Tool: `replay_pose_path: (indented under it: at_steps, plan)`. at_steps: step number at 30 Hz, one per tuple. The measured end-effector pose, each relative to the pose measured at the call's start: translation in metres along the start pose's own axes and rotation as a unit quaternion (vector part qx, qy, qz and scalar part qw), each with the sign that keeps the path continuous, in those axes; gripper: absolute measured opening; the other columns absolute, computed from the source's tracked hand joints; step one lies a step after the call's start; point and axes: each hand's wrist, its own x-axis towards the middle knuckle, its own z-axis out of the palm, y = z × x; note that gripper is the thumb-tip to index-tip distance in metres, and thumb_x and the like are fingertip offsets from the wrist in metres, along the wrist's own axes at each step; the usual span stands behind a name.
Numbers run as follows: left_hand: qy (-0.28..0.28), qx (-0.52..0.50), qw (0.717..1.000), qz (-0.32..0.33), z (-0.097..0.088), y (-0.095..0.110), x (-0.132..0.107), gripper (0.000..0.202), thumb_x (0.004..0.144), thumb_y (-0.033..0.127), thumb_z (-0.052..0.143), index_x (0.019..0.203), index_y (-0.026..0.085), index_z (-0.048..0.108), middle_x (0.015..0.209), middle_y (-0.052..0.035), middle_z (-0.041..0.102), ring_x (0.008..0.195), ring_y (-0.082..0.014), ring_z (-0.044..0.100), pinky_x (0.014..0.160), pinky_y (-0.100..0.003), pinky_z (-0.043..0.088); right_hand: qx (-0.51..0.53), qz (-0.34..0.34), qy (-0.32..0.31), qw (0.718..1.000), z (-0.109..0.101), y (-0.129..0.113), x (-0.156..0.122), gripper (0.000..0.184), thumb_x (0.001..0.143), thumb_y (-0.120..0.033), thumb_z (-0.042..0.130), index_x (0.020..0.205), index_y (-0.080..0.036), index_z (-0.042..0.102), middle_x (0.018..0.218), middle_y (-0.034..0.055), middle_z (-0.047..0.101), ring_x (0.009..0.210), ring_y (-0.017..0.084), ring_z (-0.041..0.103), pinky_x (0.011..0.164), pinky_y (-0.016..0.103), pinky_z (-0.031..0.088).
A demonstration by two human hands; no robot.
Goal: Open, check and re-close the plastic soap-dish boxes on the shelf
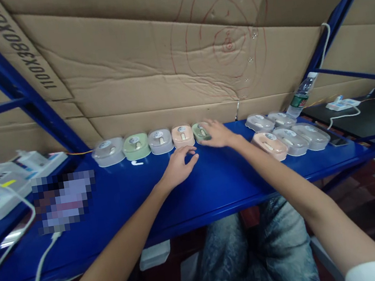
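A row of small rounded boxes with clear lids stands at the back of the blue table. It runs from a grey box through a green box, another grey box and a peach box to a second green box. My right hand has its fingers on the right side and top of that last green box, hiding part of it. Just in front of the peach box hovers my left hand, fingers curved, thumb apart, holding nothing.
More lidded boxes, among them a peach box and a grey box, form a group at right. Behind them leans a water bottle. Power strips, white cables and a blurred-out device occupy the left. Cardboard walls the back.
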Motion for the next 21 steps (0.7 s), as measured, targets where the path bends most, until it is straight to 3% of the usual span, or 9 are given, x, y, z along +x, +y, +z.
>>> replay_pose_path:
  at_steps: [2, 4, 7, 9, 12, 14, 16, 21]
  plan:
    - [0.012, 0.005, 1.000, -0.008, -0.003, -0.002, 0.001, 0.029, 0.099, 0.040, 0.056, 0.112, 0.021, 0.073, 0.114, -0.0100, 0.079, 0.108, -0.0301, 0.074, 0.105, -0.051, 0.055, -0.045, 0.041, -0.017, 0.998, 0.008, -0.032, -0.003, 0.075, 0.094, -0.055, 0.070, 0.152, -0.014, 0.045, 0.163, 0.0267, 0.042, 0.146, 0.049, 0.041, 0.111, 0.066, 0.044]
    - [0.020, -0.002, 1.000, -0.011, -0.005, -0.003, 0.003, 0.028, 0.099, 0.038, 0.056, 0.110, 0.020, 0.074, 0.114, -0.0104, 0.079, 0.105, -0.0298, 0.075, 0.104, -0.051, 0.056, -0.065, 0.069, 0.014, 0.995, 0.007, -0.052, -0.019, 0.063, 0.094, -0.051, 0.070, 0.142, -0.015, 0.051, 0.153, 0.0273, 0.051, 0.137, 0.049, 0.047, 0.106, 0.068, 0.046]
    - [0.037, -0.025, 0.999, 0.000, -0.008, 0.000, 0.004, 0.032, 0.096, 0.042, 0.063, 0.117, 0.020, 0.071, 0.117, -0.0113, 0.077, 0.109, -0.0303, 0.073, 0.106, -0.052, 0.055, -0.034, 0.059, 0.074, 0.995, -0.008, -0.062, -0.059, 0.045, 0.093, -0.045, 0.069, 0.125, -0.017, 0.056, 0.133, 0.0246, 0.059, 0.121, 0.044, 0.054, 0.102, 0.065, 0.048]
    - [0.025, -0.044, 0.998, 0.029, -0.008, 0.006, 0.001, 0.051, 0.090, 0.047, 0.074, 0.133, 0.021, 0.065, 0.131, -0.0121, 0.073, 0.123, -0.0319, 0.069, 0.112, -0.053, 0.051, 0.028, 0.019, 0.091, 0.995, -0.020, -0.065, -0.089, 0.041, 0.089, -0.043, 0.072, 0.119, -0.018, 0.056, 0.124, 0.0200, 0.060, 0.114, 0.040, 0.057, 0.100, 0.060, 0.052]
    - [-0.068, -0.067, 0.992, 0.080, -0.003, 0.018, -0.007, 0.095, 0.078, 0.055, 0.088, 0.157, 0.027, 0.045, 0.156, -0.0133, 0.056, 0.144, -0.0348, 0.054, 0.121, -0.053, 0.043, 0.147, -0.038, 0.116, 0.981, -0.032, -0.070, -0.124, 0.044, 0.089, -0.044, 0.073, 0.121, -0.022, 0.055, 0.121, 0.0139, 0.060, 0.113, 0.033, 0.060, 0.100, 0.051, 0.056]
    - [-0.134, -0.069, 0.985, 0.089, 0.003, 0.025, -0.013, 0.110, 0.073, 0.056, 0.092, 0.162, 0.027, 0.036, 0.162, -0.0150, 0.050, 0.148, -0.0368, 0.050, 0.123, -0.053, 0.041, 0.189, -0.056, 0.146, 0.969, -0.034, -0.074, -0.136, 0.043, 0.092, -0.045, 0.072, 0.125, -0.023, 0.057, 0.126, 0.0130, 0.061, 0.119, 0.031, 0.061, 0.105, 0.048, 0.055]
    - [-0.161, -0.056, 0.981, 0.091, 0.008, 0.029, -0.018, 0.110, 0.073, 0.054, 0.092, 0.163, 0.025, 0.036, 0.164, -0.0172, 0.047, 0.150, -0.0393, 0.047, 0.124, -0.055, 0.038, 0.179, -0.067, 0.159, 0.969, -0.033, -0.077, -0.140, 0.046, 0.093, -0.050, 0.072, 0.129, -0.023, 0.062, 0.135, 0.0147, 0.060, 0.128, 0.032, 0.059, 0.111, 0.051, 0.051]
    - [-0.167, -0.049, 0.983, 0.065, 0.008, 0.034, -0.021, 0.114, 0.074, 0.048, 0.091, 0.166, 0.024, 0.028, 0.164, -0.0192, 0.046, 0.151, -0.0416, 0.045, 0.125, -0.059, 0.034, 0.115, -0.107, 0.094, 0.983, -0.028, -0.078, -0.138, 0.067, 0.092, -0.062, 0.075, 0.146, -0.026, 0.063, 0.148, 0.0177, 0.058, 0.136, 0.038, 0.057, 0.113, 0.060, 0.048]
